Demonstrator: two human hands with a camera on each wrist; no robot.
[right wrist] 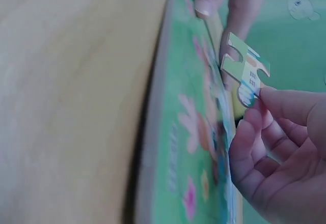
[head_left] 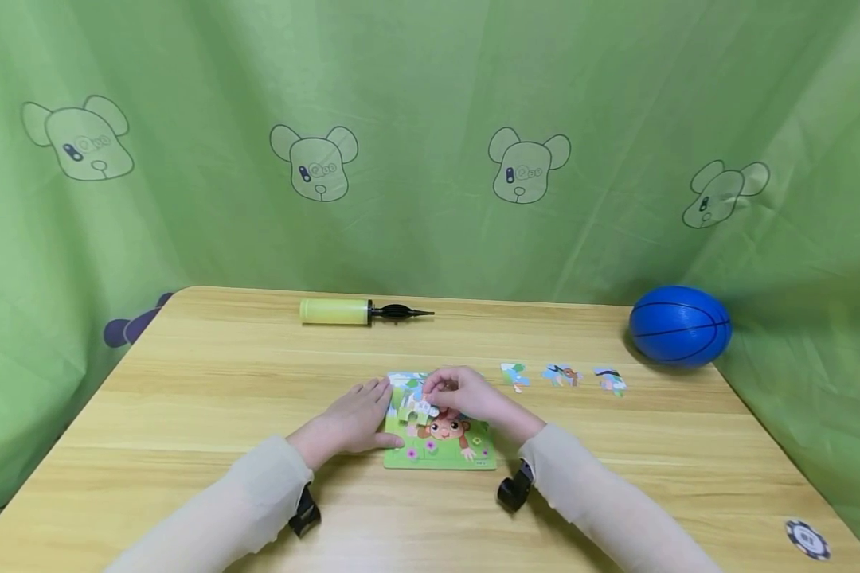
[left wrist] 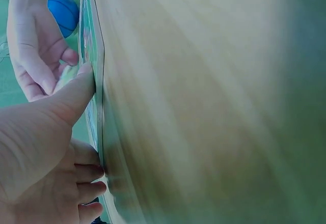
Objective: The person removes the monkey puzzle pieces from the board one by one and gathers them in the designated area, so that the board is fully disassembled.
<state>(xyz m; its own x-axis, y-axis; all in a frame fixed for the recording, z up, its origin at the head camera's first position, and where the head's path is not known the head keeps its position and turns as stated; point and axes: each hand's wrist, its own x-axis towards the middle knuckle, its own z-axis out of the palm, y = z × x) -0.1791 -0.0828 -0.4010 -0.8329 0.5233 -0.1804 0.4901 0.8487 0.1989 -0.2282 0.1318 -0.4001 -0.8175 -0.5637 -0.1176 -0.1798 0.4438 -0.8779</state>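
A jigsaw puzzle (head_left: 430,458) with a green border and a cartoon monkey lies flat on the table. My right hand (head_left: 462,394) pinches a puzzle piece (right wrist: 246,70) between thumb and fingertips, held tilted just above the board. In the head view that piece overlaps the puzzle's left half. My left hand (head_left: 351,418) rests at the puzzle's left edge, thumb on the board's lower left and the other fingers straight along the side. From the left wrist view, the left thumb (left wrist: 76,89) presses on the board's edge.
Several loose puzzle pieces (head_left: 562,375) lie in a row right of the puzzle. A yellow hand pump (head_left: 335,312) lies at the back of the wooden table (head_left: 222,382). A blue ball (head_left: 679,326) sits at the back right, and a round chip (head_left: 807,540) at the front right.
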